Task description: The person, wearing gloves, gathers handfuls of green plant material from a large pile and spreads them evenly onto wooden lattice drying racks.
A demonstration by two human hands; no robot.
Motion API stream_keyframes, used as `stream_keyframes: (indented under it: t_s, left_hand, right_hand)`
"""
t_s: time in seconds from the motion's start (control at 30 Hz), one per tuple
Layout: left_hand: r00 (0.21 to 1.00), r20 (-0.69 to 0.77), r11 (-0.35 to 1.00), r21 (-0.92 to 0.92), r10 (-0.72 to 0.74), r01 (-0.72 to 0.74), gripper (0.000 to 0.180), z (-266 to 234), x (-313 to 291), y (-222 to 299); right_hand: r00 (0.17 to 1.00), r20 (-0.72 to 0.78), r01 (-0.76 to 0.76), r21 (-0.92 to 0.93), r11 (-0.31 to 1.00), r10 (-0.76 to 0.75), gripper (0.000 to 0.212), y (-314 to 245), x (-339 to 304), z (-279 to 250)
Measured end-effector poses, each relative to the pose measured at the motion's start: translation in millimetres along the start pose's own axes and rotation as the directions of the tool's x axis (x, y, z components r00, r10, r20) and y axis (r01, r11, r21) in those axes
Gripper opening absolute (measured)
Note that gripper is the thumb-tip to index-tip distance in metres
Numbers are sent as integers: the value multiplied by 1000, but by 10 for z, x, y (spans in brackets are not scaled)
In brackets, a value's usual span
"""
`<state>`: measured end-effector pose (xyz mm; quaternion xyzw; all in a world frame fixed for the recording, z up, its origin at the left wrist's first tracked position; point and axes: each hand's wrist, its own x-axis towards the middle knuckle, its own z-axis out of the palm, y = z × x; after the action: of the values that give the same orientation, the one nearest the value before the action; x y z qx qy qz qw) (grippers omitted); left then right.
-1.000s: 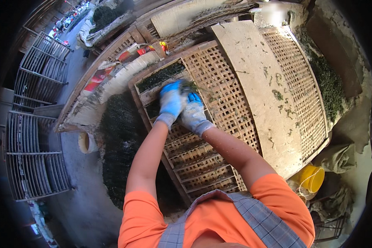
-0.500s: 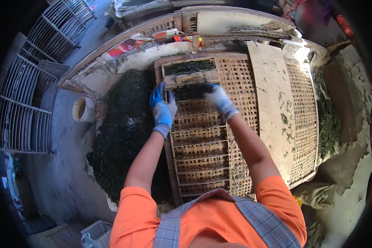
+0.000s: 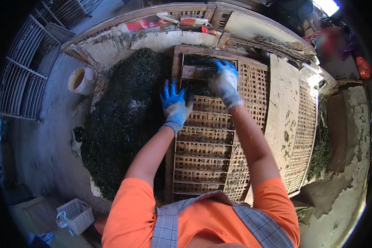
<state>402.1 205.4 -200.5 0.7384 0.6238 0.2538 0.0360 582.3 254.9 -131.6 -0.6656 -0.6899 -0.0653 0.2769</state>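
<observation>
My left hand, in a blue-and-white glove, rests at the left edge of a slatted wooden frame, its fingers spread and nothing seen in them. Over the frame's far compartments is my right hand, gloved alike and smeared by motion, so what its fingers hold cannot be told. Dark green shredded material fills the two far compartments, with a pale strip between them. The nearer compartments show bare woven lattice. Left of the frame lies a large heap of dark green shreds.
A woven lattice tray lies under the frame, with a pale board and more lattice on the right. A low wall runs behind. A white bucket, metal racks and a white plastic basket stand to the left.
The view has shifted, so the frame appears farther right. My right hand has moved away from me, over the pale strip. My left hand's fingers are spread wider at the frame's edge.
</observation>
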Motion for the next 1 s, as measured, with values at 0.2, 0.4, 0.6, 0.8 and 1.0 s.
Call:
stream_keyframes:
  t_s: [0.2,0.4,0.6,0.8,1.0]
  left_hand:
    - [977,-205,997,-32,64,-73,27,167,-53,-215]
    - [929,-371,1000,-4,14,-17,31,97,-86,-151]
    - [982,-97,983,-76,161,-169,61,-453,-1737,-264]
    - [969,246,999,-19,29,-26,77,-428,-3521,-216]
    - [984,150,980,-185,100,-72,75,-550,-3532,-302]
  right_hand:
    - [845,534,106,-141,984,-15,38,-15,85,-197]
    - [896,421,156,-5,988,-140,24,121,-258,203]
    - [925,271,211,219,953,-267,8,305,-151,153]
    - [959,205,91,436,895,-197,21,423,-349,409]
    - [894,-39,427,381,820,-447,51,-946,-801,465]
